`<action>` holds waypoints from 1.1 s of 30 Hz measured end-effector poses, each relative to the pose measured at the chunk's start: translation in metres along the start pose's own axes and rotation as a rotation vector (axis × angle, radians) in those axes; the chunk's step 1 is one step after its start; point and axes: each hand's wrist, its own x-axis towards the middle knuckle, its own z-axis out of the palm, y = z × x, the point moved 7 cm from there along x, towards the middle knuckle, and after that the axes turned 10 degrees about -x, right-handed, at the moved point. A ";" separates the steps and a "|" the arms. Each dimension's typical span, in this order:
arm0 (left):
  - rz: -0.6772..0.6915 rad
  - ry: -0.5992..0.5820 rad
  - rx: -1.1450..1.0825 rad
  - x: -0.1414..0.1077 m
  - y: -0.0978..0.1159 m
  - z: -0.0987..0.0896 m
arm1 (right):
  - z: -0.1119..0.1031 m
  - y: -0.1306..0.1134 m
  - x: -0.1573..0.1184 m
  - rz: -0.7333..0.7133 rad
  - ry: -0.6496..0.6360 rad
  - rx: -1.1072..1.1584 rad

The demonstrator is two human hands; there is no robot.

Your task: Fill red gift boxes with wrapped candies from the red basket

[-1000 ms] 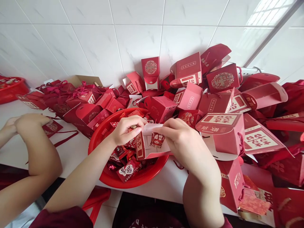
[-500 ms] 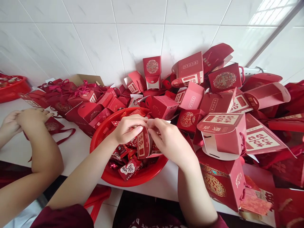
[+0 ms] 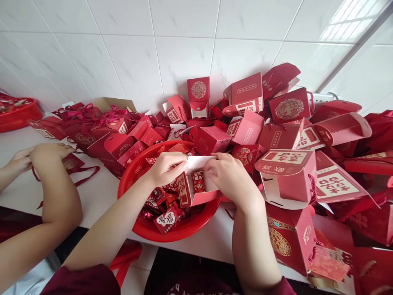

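1. Below the worktop's front edge, part of a red stool [image 3: 125, 256] shows.
2. Near the middle of the front edge of the white worktop [image 3: 211, 248] sits a red basket [image 3: 172, 237] with wrapped sweets [image 3: 166, 220] in it.
3. The open box [image 3: 204, 199] is above the basket, held between both hands; a printed packet [image 3: 198, 180] lies inside, and its white flap [image 3: 198, 162] is up on the far side.
4. The left hand [image 3: 167, 169] grips the box's far left corner, thumb and fingers closed on it.
5. The right hand [image 3: 229, 176] grips its right side, fingertips at the flap.
6. Near the front edge, to the right, stands a gold-patterned box [image 3: 290, 235].
7. Toward the left end, a co-worker's hand [image 3: 50, 155] is beside a ribbon [image 3: 87, 177].
8. Along the back edge, red boxes [image 3: 211, 139] lie heaped.
9. Near the back left corner sits another basket [image 3: 20, 120].
10. Behind rises a tiled wall [image 3: 184, 53].
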 end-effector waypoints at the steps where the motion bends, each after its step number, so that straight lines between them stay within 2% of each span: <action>1: -0.004 0.007 0.005 0.000 -0.001 0.000 | 0.000 -0.003 0.000 -0.022 -0.005 0.001; 5: 0.004 0.026 -0.005 -0.002 -0.003 -0.001 | 0.002 -0.012 0.001 -0.053 -0.031 -0.040; 9: 0.112 -0.004 -0.017 -0.005 0.002 0.001 | 0.011 -0.011 0.002 -0.032 -0.090 -0.017; 12: 0.144 -0.054 0.056 -0.005 0.007 0.006 | 0.011 -0.005 0.003 -0.044 -0.041 0.059; 14: 0.106 -0.026 0.132 -0.004 0.006 0.006 | 0.004 -0.002 0.002 -0.083 0.049 0.190; 17: 0.000 0.151 0.194 -0.005 -0.001 -0.007 | -0.016 0.006 -0.003 -0.111 0.292 0.462; 19: -0.082 0.288 0.151 -0.008 -0.009 -0.020 | -0.028 0.014 -0.010 -0.081 0.451 0.569; 21: -0.141 0.428 0.051 -0.014 -0.019 -0.034 | -0.031 0.020 -0.017 -0.043 0.542 0.617; 24: -0.136 0.652 -0.140 -0.024 -0.033 -0.056 | -0.025 0.026 -0.022 -0.003 0.589 0.673; 26: -0.130 0.753 -0.254 -0.028 -0.044 -0.067 | -0.014 0.027 -0.020 0.019 0.546 0.682; 28: -0.173 0.778 -0.328 -0.029 -0.058 -0.073 | 0.002 0.025 -0.014 0.024 0.434 0.637; 33: -0.440 0.834 -0.370 -0.035 -0.090 -0.075 | 0.055 0.006 0.007 0.018 0.022 0.359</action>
